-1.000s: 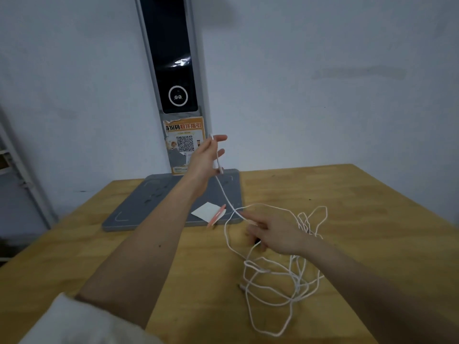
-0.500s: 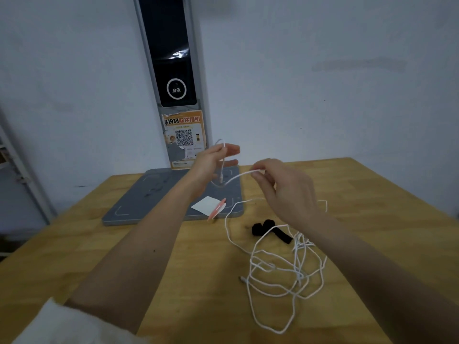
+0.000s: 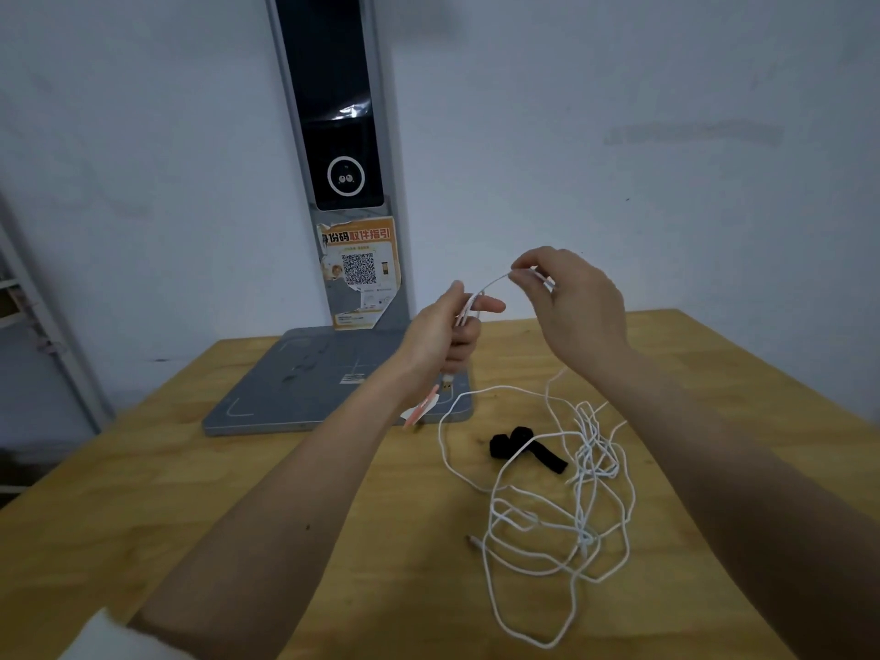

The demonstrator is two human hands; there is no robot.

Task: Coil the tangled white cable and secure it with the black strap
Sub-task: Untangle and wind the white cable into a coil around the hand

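Left hand (image 3: 440, 333) up above the worktop (image 3: 190, 516), fingers curled round the end part of the white cable (image 3: 562, 526), first finger sticking out straight. Cable plug (image 3: 446, 386) hanging just under that hand. Right hand (image 3: 569, 302) raised at about 2 o'clock from the left one, close beside it, thumb and fingertips pinching the same cable. A short bit of cable stretched between the two hands. Most of the cable down on the wood in a loose messy heap, at 5 o'clock from the hands, with loops crossing over each other. One long loop reached toward 6 o'clock, near the front edge. Black strap (image 3: 528, 447) flat on the worktop at 11 o'clock from the heap, partly curled at one end, with a cable loop lying over it. Grey flat base (image 3: 305, 383) at the back of the worktop, at 10 o'clock from the strap, with a tall grey post (image 3: 343, 135) standing up from it against the wall. Orange sticker (image 3: 359, 264) with a square code on the post. White and pink tag (image 3: 421, 409) on the base's front edge, partly hidden by the left wrist.
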